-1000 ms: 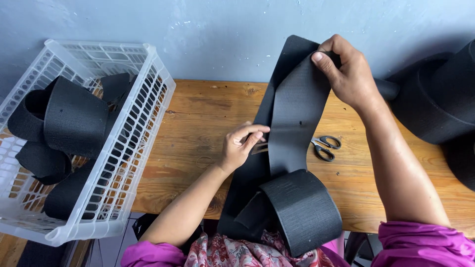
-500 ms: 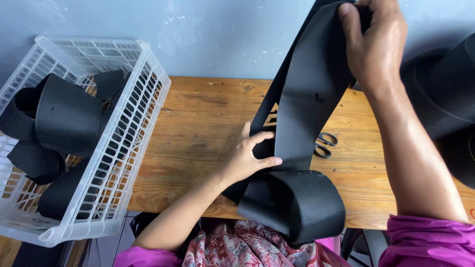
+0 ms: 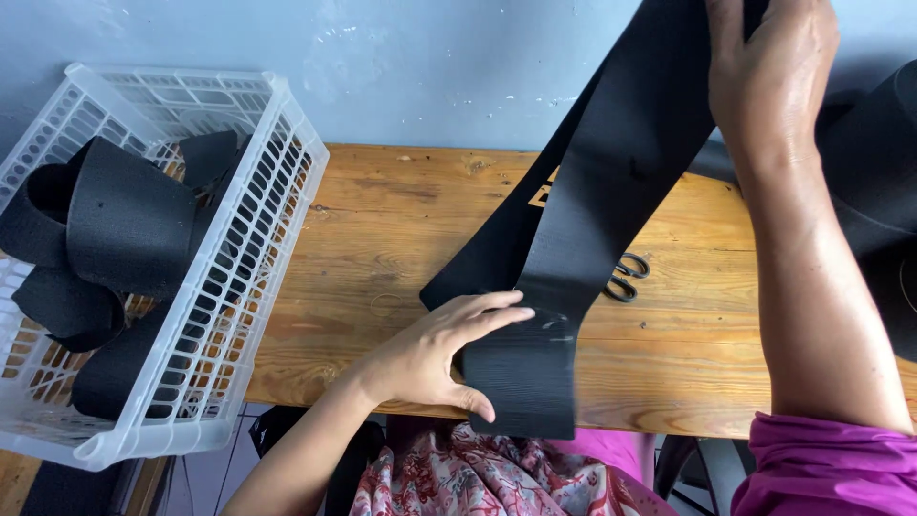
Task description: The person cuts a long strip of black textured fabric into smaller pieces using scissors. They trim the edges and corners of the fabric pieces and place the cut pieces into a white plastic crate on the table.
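Observation:
A wide black elastic band (image 3: 611, 182) runs from the top of the view down to the front edge of the wooden table (image 3: 382, 239). My right hand (image 3: 769, 67) grips the band's upper part, raised high near the top edge. My left hand (image 3: 435, 354) lies on the band's lower end, fingers spread over it and thumb under its folded edge near the table's front. A pair of scissors (image 3: 626, 277) lies on the table, partly hidden behind the band.
A white plastic basket (image 3: 239, 287) at the left holds several rolled black band pieces (image 3: 124, 225). A large roll of black band (image 3: 874, 191) sits at the right behind my right arm. A blue wall lies behind the table.
My right hand has lifted the band higher, drawing it out longer. The coil at the table's front has flattened, and my left hand has moved down onto the band's lower end.

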